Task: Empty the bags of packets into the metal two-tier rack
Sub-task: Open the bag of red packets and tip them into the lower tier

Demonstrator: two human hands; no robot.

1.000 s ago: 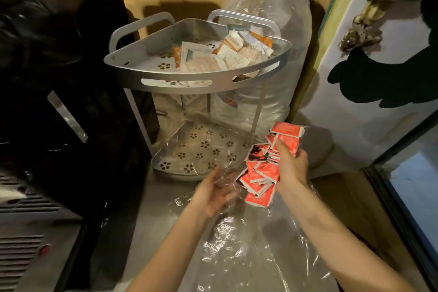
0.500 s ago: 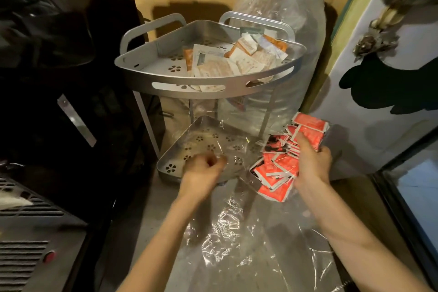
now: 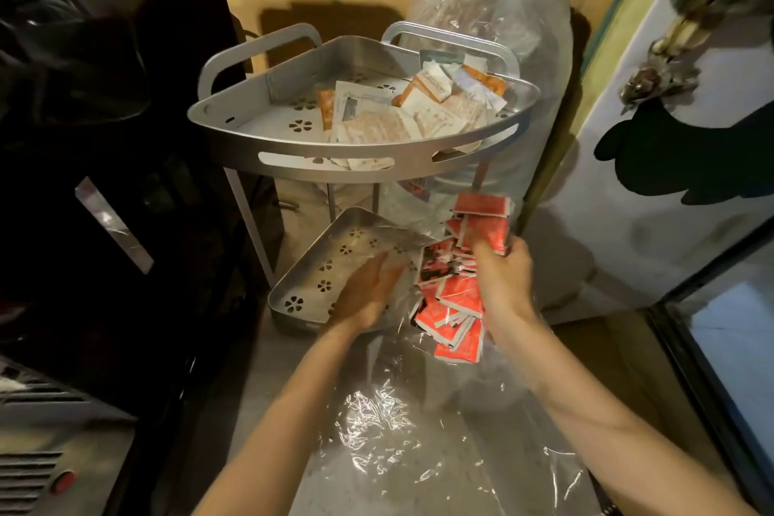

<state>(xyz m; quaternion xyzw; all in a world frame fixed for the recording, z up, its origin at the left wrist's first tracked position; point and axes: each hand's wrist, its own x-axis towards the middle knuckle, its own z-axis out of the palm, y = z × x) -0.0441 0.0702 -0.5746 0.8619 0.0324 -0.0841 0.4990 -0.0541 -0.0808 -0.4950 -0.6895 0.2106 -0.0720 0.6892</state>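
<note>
The metal two-tier rack (image 3: 234,126) stands against the wall. Its upper tier holds several white and orange packets (image 3: 402,113). The lower tier (image 3: 310,264) shows bare perforated metal at its left. My right hand (image 3: 502,276) is closed on a clear plastic bag (image 3: 402,423) full of red packets (image 3: 456,297), held at the lower tier's right front edge. My left hand (image 3: 368,293) rests over the lower tier's front, fingers on the bag's clear film. The bag's loose end trails down toward me.
A large clear water bottle (image 3: 502,25) with a green cap stands behind the rack on the right. A dark appliance (image 3: 104,189) fills the left side. A white door with black shapes (image 3: 678,147) and a glass-fronted cabinet (image 3: 728,352) close off the right.
My left hand has moved forward from the bag's film onto the front of the lower tier. My right hand with the bag of red packets has come closer to the rack.
</note>
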